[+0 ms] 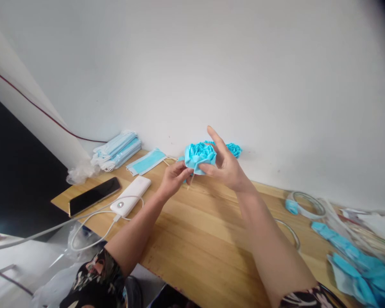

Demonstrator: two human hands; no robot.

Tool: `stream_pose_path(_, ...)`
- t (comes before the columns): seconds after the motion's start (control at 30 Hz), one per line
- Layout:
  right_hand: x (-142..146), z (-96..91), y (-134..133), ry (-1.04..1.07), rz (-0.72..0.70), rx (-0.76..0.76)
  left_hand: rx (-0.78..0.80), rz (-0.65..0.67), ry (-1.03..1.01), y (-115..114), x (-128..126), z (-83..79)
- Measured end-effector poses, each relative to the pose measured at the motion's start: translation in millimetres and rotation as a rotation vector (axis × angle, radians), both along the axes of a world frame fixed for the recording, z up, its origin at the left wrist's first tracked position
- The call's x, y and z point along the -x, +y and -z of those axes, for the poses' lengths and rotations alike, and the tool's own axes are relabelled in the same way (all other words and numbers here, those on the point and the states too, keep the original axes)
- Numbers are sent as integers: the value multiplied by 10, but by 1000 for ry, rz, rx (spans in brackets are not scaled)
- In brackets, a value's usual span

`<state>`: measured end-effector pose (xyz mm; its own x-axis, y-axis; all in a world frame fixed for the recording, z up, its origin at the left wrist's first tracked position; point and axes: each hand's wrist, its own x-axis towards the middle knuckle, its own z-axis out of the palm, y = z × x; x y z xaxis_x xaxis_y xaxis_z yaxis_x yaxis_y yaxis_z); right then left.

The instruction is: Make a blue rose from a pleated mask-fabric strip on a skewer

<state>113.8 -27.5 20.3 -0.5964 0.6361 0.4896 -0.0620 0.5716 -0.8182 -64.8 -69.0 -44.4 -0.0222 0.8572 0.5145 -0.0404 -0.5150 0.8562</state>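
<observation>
A blue ruffled flower made of folded mask fabric (199,155) is held up over the far side of the wooden table (195,239). My right hand (223,164) pinches its lower edge between thumb and fingers, the index finger pointing up. My left hand (175,176) is closed just below the flower, pinching a thin whitish stem or string under it. A second blue ruffled piece (235,149) lies behind my right hand by the wall.
A single blue mask (146,161) and a stack of masks (117,150) lie at the far left. A black phone (94,196) and a white power bank (131,195) with a cable sit near the left edge. Blue fabric pieces (362,267) and a tape roll (304,204) lie right.
</observation>
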Motion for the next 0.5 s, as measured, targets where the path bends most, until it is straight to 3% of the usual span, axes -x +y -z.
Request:
stream_pose_path(0.2,6,81,136,32,68,89,-54,-227,-134,26,39,7)
stream_pose_path(0.5,77,164,170,-59,16,99,-75,-144,-240,33,31,-31)
